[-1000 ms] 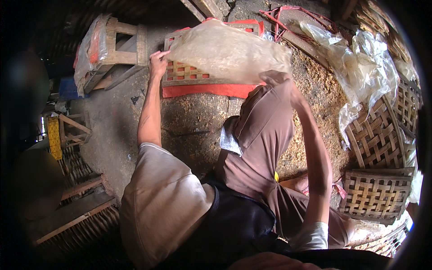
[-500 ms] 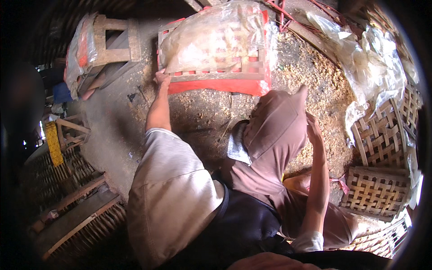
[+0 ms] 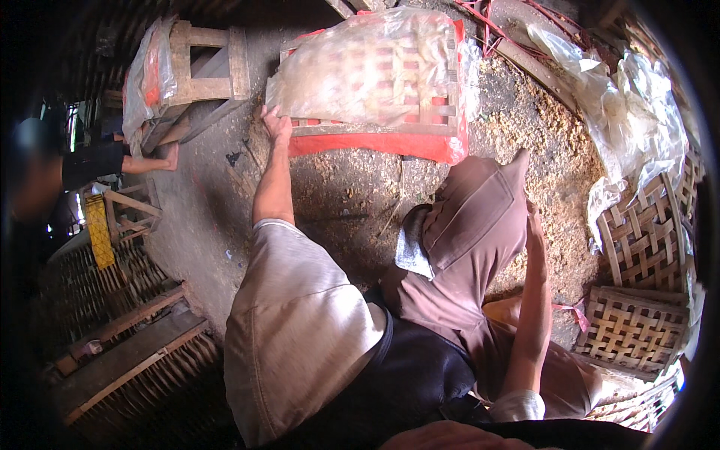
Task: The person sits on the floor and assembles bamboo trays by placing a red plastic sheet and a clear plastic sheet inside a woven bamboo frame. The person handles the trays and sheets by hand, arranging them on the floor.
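Observation:
Cloudy clear plastic sheeting [image 3: 352,71] covers most of a woven slatted tray [image 3: 367,129] lying on red sheeting [image 3: 375,146]. At the tray's near left corner, my left hand [image 3: 276,126] pinches the sheeting's edge, its arm stretched far forward. My right hand [image 3: 533,216] is low beside my bent leg, which is in brown cloth [image 3: 472,217]. That leg partly hides the right hand's fingers, so whether they hold anything cannot be made out.
Crumbly tan bits [image 3: 555,150] litter the floor. Woven trays [image 3: 634,330] and crumpled clear plastic [image 3: 645,120] lie to the right. A wooden frame stand [image 3: 214,64] is at the far left. Near it, another person's hand [image 3: 171,157] reaches in. Slatted racks [image 3: 135,345] fill the lower left.
My left hand has shifted slightly left, drawing the near left edge of the plastic sheeting past the tray's side. Another person's arm has come into view at the left. My right hand stays by my leg.

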A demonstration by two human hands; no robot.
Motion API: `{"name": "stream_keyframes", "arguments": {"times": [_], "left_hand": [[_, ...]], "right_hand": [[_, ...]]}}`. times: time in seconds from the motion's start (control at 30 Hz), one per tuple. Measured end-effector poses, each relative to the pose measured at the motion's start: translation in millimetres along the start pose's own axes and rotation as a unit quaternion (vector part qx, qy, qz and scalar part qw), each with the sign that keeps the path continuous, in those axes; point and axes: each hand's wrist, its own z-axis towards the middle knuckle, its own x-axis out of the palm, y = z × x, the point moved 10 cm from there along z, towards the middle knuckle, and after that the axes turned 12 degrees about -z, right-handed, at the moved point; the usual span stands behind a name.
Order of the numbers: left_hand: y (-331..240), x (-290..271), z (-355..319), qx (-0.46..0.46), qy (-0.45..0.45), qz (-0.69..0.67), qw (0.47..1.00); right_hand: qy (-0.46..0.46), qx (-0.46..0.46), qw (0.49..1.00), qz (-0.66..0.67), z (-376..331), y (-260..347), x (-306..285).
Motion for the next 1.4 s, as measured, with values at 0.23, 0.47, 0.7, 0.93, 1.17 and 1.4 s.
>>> {"name": "stream_keyframes", "arguments": {"times": [0.23, 0.47, 0.7, 0.93, 1.17, 1.4], "left_hand": [[-78, 82, -60, -0.137, 0.106, 0.042, 0.984], [-205, 209, -174, 0.118, 0.249, 0.086, 0.957], [-240, 257, -191, 0.276, 0.235, 0.032, 0.932], [-268, 260, -198, 0.324, 0.235, 0.061, 0.914], [-264, 271, -195, 0.26, 0.274, 0.062, 0.924], [-274, 260, -199, 0.232, 0.257, -0.016, 0.938]], "right_hand": [[0.007, 0.012, 0.998, -0.055, 3, -12, -1], [0.011, 0.008, 0.998, -0.054, 8, -15, 2], [0.01, 0.02, 1.0, -0.019, 20, -42, -2], [0.002, 0.048, 0.997, -0.057, 13, -39, -3], [0.018, 0.053, 0.995, -0.086, 13, -40, -3], [0.011, 0.001, 1.0, -0.003, 14, -33, 5]]}}
